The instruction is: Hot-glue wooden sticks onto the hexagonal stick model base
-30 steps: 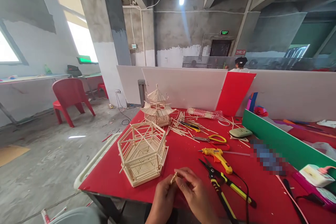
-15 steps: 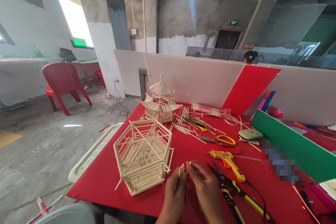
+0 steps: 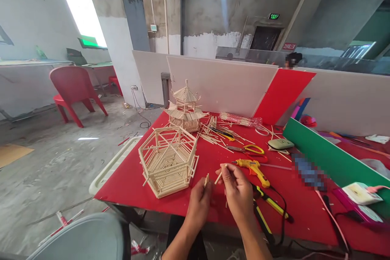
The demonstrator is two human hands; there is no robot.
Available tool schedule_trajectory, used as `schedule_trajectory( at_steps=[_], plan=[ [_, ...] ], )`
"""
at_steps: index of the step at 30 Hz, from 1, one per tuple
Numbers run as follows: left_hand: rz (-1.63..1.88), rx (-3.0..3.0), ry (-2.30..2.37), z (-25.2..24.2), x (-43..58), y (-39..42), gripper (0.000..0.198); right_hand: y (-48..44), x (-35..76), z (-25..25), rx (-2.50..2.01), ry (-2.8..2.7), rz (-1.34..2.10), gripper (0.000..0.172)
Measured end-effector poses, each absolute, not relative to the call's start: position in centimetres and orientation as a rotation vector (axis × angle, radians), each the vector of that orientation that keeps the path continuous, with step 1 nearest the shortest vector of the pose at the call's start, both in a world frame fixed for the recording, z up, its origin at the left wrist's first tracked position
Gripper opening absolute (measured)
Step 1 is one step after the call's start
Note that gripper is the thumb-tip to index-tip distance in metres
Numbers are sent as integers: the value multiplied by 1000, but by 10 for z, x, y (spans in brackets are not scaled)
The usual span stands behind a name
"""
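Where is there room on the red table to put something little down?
There's bare red table left of the six-sided stick frame. Another gap sits between that frame and the yellow glue gun, beyond the left hand. It's crowded farther back, with loose sticks and scissors.

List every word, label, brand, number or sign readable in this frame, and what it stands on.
No text is readable with certainty.
Green lit sign above the dark door: characters too small to read.
Red wall sign right of the door: pale characters, too small to read.
Glue gun: no legible marking.
Pixelated patch: anything there is obscured.
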State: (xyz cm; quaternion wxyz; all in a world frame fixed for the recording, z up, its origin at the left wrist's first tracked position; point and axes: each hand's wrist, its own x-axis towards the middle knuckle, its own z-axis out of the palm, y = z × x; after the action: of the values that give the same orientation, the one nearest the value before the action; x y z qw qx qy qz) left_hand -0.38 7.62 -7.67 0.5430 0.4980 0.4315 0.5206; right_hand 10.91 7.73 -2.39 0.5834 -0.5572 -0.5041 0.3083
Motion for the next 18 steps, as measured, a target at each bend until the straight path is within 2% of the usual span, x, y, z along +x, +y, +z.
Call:
schedule_trajectory(
  at_steps=[8,12,15,18],
  plan=[
    [1093,602,821,-35,6,50,47,58,122,-22,-1313,-1514,487,40],
    [1157,590,773,-21,10,36,43,44,125,-18,-1219,-1352,803,44],
    [1204,647,833,-22,13,26,47,33,128,-20,-1143,-1243,1039,44],
    [1206,669,889,-24,13,19,47,25,129,-23,-1092,-1218,1172,42]
  ],
)
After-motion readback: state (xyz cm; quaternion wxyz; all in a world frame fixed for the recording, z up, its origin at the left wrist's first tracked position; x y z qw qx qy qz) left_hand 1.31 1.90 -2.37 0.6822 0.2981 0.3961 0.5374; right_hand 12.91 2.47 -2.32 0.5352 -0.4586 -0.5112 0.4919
